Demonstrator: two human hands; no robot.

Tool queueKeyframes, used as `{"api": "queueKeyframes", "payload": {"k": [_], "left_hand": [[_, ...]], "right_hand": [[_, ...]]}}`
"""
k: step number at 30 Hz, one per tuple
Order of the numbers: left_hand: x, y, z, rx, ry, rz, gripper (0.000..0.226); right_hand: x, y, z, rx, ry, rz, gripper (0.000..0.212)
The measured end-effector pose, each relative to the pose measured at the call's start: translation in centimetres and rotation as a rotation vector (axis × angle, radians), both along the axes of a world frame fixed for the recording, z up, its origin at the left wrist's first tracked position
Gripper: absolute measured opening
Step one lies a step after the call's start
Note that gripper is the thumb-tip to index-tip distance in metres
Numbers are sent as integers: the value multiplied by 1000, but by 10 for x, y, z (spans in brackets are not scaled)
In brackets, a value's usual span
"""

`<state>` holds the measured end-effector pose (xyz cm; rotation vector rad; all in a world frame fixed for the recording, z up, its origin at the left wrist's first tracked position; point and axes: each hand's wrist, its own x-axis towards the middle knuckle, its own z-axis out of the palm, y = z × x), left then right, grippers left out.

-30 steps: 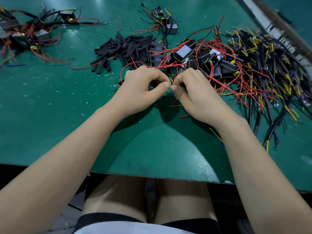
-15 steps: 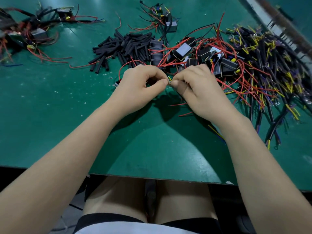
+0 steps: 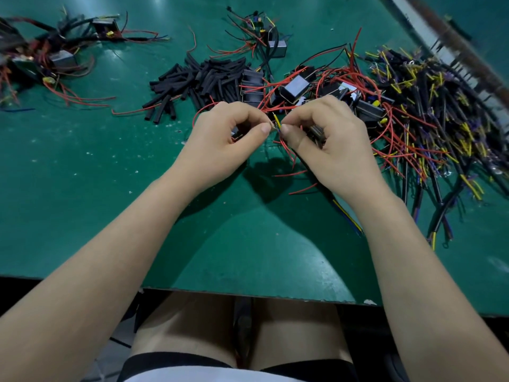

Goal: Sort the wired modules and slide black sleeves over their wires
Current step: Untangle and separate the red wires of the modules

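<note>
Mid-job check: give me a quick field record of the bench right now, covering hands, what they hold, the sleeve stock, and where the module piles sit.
left hand: grip pinched on thin wires at centre
right hand: grip pinched on the same wires, thumb tips nearly meeting
held wires: a short yellow wire shows between the thumbs; red ones trail below
black sleeves: loose pile behind the left hand, on the table
unsorted modules: red-wired tangle behind the right hand
far-left pile: modules with wires, set apart
table: green, speckled with small debris
</note>
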<state>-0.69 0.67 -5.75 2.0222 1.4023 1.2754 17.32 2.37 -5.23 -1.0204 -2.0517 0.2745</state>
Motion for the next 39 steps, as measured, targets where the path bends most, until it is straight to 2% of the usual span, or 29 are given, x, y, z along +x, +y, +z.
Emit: {"api": "queueKeyframes", "payload": {"k": [8,13,17,22,25,29,34,37,39], "left_hand": [[1,0,-1,26,26,-15,7],[2,-2,-1,105,106,7,26],[3,-2,-2,256,252,70,21],[4,-1,-4,276,265,110,18],[6,-1,-2,203,227,76,15],[6,-3,2,50,149,18,16],[5,-1,2,-139,195,4,5],[5,0,2,-162,223,34,3],[5,-1,6,-183,172,25,7]], "right_hand": [[-3,0,-1,-20,-106,-14,14],[-3,0,0,-49,-67,-38,12],[-3,-1,-2,-79,-53,-26,11],[-5,-2,-2,-43,-26,-19,10],[-5,-2,-2,9,-33,-6,10],[-2,-1,-4,90,-168,-6,10],[0,0,-5,172,-300,-69,9],[-3,0,-5,171,-308,-84,9],[-3,0,-4,127,-269,-83,11]]}}
